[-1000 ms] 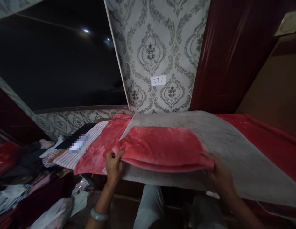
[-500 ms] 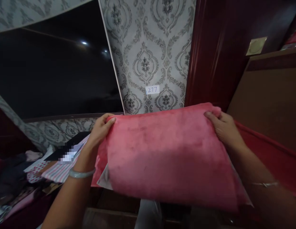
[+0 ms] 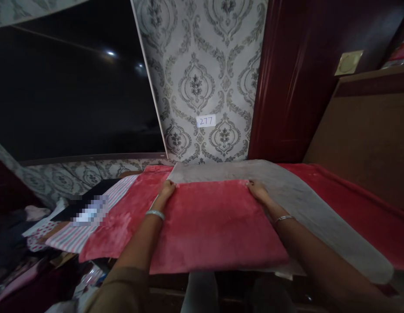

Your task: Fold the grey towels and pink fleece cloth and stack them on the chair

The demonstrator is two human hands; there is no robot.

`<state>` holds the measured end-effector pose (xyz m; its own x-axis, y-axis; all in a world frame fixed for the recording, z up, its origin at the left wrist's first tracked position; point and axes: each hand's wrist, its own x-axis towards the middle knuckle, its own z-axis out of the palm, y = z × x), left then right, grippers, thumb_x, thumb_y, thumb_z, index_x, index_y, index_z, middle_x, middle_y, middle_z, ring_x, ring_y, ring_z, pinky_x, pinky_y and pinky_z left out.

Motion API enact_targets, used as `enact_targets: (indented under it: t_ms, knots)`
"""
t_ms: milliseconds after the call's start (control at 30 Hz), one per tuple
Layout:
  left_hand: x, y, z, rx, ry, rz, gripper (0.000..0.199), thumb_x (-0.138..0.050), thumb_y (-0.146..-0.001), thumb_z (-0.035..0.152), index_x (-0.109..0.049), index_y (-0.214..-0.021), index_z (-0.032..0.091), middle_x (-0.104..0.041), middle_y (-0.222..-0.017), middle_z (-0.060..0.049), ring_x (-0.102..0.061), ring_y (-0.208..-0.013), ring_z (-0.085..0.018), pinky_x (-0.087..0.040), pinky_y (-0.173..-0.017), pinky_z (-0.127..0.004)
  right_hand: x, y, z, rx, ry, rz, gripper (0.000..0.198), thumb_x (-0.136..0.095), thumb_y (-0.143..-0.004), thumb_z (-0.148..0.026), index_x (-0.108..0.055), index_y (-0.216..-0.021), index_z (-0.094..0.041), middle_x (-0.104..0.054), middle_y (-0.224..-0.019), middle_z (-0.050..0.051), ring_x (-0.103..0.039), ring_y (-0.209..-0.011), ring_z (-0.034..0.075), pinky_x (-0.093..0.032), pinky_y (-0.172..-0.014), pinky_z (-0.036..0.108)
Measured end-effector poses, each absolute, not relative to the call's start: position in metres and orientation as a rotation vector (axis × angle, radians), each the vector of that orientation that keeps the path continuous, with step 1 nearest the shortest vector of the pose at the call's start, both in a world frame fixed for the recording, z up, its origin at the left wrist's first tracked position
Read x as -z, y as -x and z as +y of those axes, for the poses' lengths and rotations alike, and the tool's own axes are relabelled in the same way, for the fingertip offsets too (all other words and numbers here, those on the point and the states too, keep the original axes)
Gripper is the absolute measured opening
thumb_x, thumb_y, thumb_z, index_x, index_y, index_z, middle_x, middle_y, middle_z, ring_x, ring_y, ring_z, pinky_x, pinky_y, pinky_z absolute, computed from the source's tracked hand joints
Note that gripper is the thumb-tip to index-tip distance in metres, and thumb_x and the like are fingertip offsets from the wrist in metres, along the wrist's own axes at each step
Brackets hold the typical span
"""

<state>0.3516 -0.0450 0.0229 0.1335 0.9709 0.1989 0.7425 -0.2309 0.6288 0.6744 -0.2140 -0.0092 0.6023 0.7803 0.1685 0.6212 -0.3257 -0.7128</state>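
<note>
A folded pink plush cloth (image 3: 218, 221) lies in the middle, its near edge hanging slightly over the front of the surface. At its far left corner, my left hand (image 3: 168, 188) is closed on the fabric. Fingers of my right hand (image 3: 256, 190) pinch the far right corner. Beneath the pink cloth spreads a grey cloth (image 3: 306, 200), which shows behind and to the right. To the left of it lies another pink plush piece (image 3: 124, 217), and a red cloth (image 3: 352, 204) stretches along the right.
A striped cloth (image 3: 70, 234) and a black flat item (image 3: 81, 200) lie at the left, beside a heap of clothes (image 3: 13, 243). A large television (image 3: 74, 95) hangs on the patterned wall, which carries a paper label (image 3: 206, 121). A cardboard box (image 3: 368, 143) stands at right.
Both hands have moved forward and down with the folded pink cloth, from raised in front of me to lying on the grey cloth. The grey cloth now shows widely.
</note>
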Motion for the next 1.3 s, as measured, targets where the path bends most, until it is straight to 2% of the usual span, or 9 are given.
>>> enact_targets:
  t_ms: [67, 167, 200, 300, 433, 700, 933, 1100, 1300]
  knots:
    - [-0.022, -0.364, -0.056, -0.797, -2.146, 1.598, 0.025, -0.065, -0.081, 0.022, -0.073, -0.103, 0.014, -0.072, -0.115, -0.017, -0.063, -0.118, -0.032, -0.046, -0.101, -0.041, 0.006, -0.661, -0.21, -0.173, 2.093, -1.279, 0.046, -0.05, -0.096, -0.031, -0.058, -0.137, -0.014, -0.06, -0.137, 0.019, -0.052, -0.131, 0.032, -0.036, -0.111, 0.049]
    - [-0.007, -0.392, -0.089, -0.691, -2.415, 1.31, 0.041, -0.059, -0.089, 0.031, -0.066, -0.128, 0.022, -0.061, -0.142, -0.009, -0.049, -0.136, -0.023, -0.032, -0.117, -0.035, 0.011, -0.623, -0.202, -0.103, 2.06, -1.616, 0.051, -0.052, -0.095, -0.036, -0.052, -0.145, -0.023, -0.049, -0.152, 0.01, -0.039, -0.143, 0.026, -0.023, -0.12, 0.043]
    - [0.001, -0.401, -0.101, -0.577, -2.57, 1.183, 0.046, -0.056, -0.092, 0.035, -0.06, -0.136, 0.022, -0.055, -0.148, -0.009, -0.044, -0.141, -0.024, -0.027, -0.12, -0.04, 0.016, -0.61, -0.199, -0.074, 2.072, -1.727, 0.052, -0.049, -0.097, -0.038, -0.05, -0.147, -0.024, -0.046, -0.154, 0.009, -0.036, -0.145, 0.025, -0.021, -0.121, 0.044]
    - [0.026, -0.419, -0.126, -0.281, -2.827, 1.084, 0.058, -0.043, -0.098, 0.046, -0.043, -0.151, 0.022, -0.037, -0.161, -0.01, -0.028, -0.15, -0.029, -0.014, -0.123, -0.057, 0.034, -0.586, -0.193, 0.0, 2.15, -1.907, 0.056, -0.041, -0.1, -0.042, -0.041, -0.152, -0.022, -0.039, -0.159, 0.012, -0.029, -0.148, 0.029, -0.015, -0.12, 0.055]
    - [0.036, -0.412, -0.116, -0.187, -2.883, 1.19, 0.063, -0.032, -0.1, 0.052, -0.034, -0.155, 0.023, -0.031, -0.163, -0.01, -0.021, -0.153, -0.03, -0.007, -0.123, -0.06, 0.054, -0.593, -0.189, 0.071, 2.21, -1.891, 0.056, -0.035, -0.102, -0.047, -0.039, -0.153, -0.025, -0.037, -0.16, 0.011, -0.03, -0.148, 0.028, -0.014, -0.12, 0.056]
    - [0.028, -0.374, -0.073, -0.235, -2.625, 1.564, 0.052, -0.035, -0.1, 0.05, -0.054, -0.14, 0.023, -0.054, -0.147, -0.013, -0.039, -0.141, -0.033, -0.022, -0.117, -0.06, 0.057, -0.624, -0.186, 0.083, 2.351, -1.669, 0.054, -0.032, -0.102, -0.045, -0.051, -0.144, -0.018, -0.049, -0.151, 0.014, -0.037, -0.141, 0.03, -0.019, -0.118, 0.051]
    - [0.033, -0.366, -0.063, -0.271, -2.443, 1.685, 0.053, -0.024, -0.102, 0.045, -0.058, -0.135, 0.023, -0.055, -0.145, -0.014, -0.044, -0.137, -0.034, -0.042, -0.104, -0.058, 0.057, -0.648, -0.188, -0.023, 2.444, -1.486, 0.053, -0.028, -0.101, -0.044, -0.058, -0.136, -0.016, -0.051, -0.147, 0.015, -0.04, -0.138, 0.032, -0.034, -0.109, 0.054]
    - [0.039, -0.359, -0.055, -0.325, -2.405, 1.67, 0.051, -0.024, -0.102, 0.037, -0.054, -0.14, 0.02, -0.053, -0.148, -0.013, -0.045, -0.139, -0.029, -0.039, -0.11, -0.048, 0.06, -0.654, -0.192, -0.11, 2.472, -1.374, 0.058, -0.024, -0.101, -0.042, -0.047, -0.147, -0.014, -0.039, -0.157, 0.017, -0.04, -0.139, 0.036, -0.037, -0.108, 0.054]
    - [0.042, -0.348, -0.052, -0.35, -2.31, 1.67, 0.059, -0.028, -0.101, 0.038, -0.038, -0.151, 0.01, -0.036, -0.158, -0.022, -0.033, -0.148, -0.031, -0.03, -0.118, -0.047, 0.059, -0.654, -0.219, -0.176, 2.454, -1.342, 0.062, -0.029, -0.101, -0.04, -0.035, -0.154, -0.01, -0.037, -0.155, 0.025, -0.048, -0.135, 0.038, -0.04, -0.107, 0.051]
